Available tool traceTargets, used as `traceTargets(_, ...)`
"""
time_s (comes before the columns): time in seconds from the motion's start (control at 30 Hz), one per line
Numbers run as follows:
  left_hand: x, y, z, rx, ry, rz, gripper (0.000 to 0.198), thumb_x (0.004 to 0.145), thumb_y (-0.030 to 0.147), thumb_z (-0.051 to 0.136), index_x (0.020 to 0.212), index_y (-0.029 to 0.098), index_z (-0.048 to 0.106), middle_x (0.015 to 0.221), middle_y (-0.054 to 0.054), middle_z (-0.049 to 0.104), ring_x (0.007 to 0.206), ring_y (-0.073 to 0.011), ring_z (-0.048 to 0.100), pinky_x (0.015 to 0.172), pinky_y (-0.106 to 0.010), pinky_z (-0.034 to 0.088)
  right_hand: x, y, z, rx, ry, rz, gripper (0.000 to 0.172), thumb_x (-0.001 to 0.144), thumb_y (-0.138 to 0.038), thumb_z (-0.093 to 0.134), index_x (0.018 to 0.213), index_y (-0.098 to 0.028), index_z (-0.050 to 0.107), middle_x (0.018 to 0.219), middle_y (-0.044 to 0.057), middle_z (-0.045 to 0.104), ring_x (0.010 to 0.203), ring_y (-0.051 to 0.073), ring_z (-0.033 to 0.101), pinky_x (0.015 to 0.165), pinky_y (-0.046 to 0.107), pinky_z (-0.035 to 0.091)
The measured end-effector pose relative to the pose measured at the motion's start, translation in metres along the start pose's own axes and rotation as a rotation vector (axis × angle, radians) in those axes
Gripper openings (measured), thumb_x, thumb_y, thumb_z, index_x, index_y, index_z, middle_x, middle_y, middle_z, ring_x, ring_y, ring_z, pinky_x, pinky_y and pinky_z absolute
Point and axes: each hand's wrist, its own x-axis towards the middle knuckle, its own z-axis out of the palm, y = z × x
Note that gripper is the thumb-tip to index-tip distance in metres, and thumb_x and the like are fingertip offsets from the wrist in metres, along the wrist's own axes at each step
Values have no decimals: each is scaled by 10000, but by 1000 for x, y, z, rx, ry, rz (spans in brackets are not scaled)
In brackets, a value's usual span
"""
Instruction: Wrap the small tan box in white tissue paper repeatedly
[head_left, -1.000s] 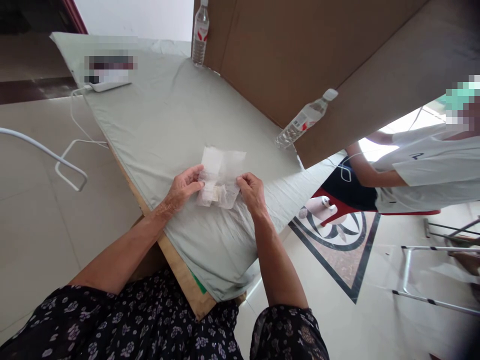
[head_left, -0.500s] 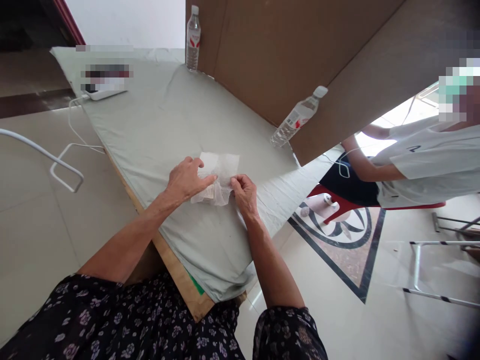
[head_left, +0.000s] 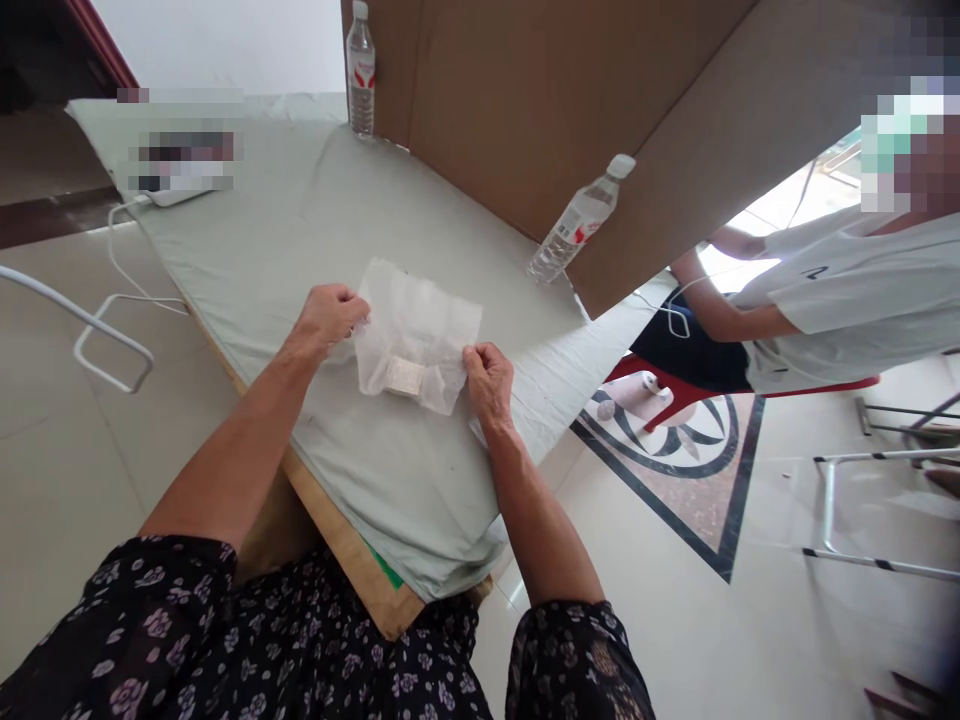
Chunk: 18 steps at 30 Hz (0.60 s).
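Note:
A thin white translucent wrapping sheet [head_left: 427, 310], creased and spread out, lies over the cloth-covered table [head_left: 292, 230]. My left hand [head_left: 330, 318] pinches its left edge, and my right hand [head_left: 489, 378] pinches its right edge. On the near part of the sheet rests a small pale beige rectangular block [head_left: 405, 377], which neither hand touches. Its exact kind cannot be made out.
Large cardboard panels [head_left: 517, 120] stand along the table's far side. One water bottle [head_left: 361, 75] is upright against them; another bottle [head_left: 581, 220] leans there. A white device [head_left: 187, 190] with a cable lies far left. A person in a white shirt [head_left: 862, 300] sits at right.
My left hand has moved left and pulled the sheet open, from bunched to spread. The block now shows plainly. My right hand stays at the right edge. The whole view has shifted slightly.

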Motion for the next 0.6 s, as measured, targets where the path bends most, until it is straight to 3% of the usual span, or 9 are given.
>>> traceTargets(0.07,8,-5,-4,-13,14,-28,104,641,254,631,612,222,537,597,-7,537,566,-147,455,553,-297,360,6,3,0,-36,11,9,306,833,-519,520,699,-245,508,654,-33,502,653,147,457,690,305,406)
traceTargets(0.2,7,-6,-6,191,65,-5,117,675,262,685,732,216,593,691,-6,574,621,-159,502,623,-317,411,12,3,0,-103,26,20,225,809,-456,547,812,-235,586,736,-8,617,691,160,535,740,325,439)
traceTargets(0.27,-5,-2,-9,274,159,81,209,707,283,711,887,212,631,776,-18,624,703,-184,563,727,-346,474,8,0,-1,-102,67,-32,244,813,-433,563,929,-226,621,835,20,688,742,172,591,767,337,469)
traceTargets(0.33,-22,4,-13,304,181,265,278,787,293,658,1051,207,645,862,-36,676,793,-205,617,848,-380,511,0,-5,-3,-95,84,-121,293,843,-442,582,1032,-224,635,940,49,737,824,189,642,794,349,498)
traceTargets(0.47,-45,13,-13,444,-56,603,446,811,282,623,1249,196,634,1149,-95,734,1119,-281,636,1034,-448,501,-13,-18,0,-178,-56,-302,444,890,-474,652,1254,-222,635,1214,114,760,1086,258,682,983,443,510)
traceTargets(0.53,-47,15,-11,533,-189,642,618,775,246,608,1387,175,570,1251,-116,718,1212,-308,614,1074,-478,489,-16,-24,3,-288,-140,-326,545,880,-453,700,1356,-203,609,1286,140,743,1158,300,672,1051,499,477)
traceTargets(0.6,-48,15,-10,583,-283,603,739,749,217,583,1480,153,500,1233,-118,725,1193,-304,633,1068,-473,493,-18,-29,5,-370,-199,-328,544,894,-386,696,1395,-195,603,1241,136,761,1133,310,687,1045,506,474)
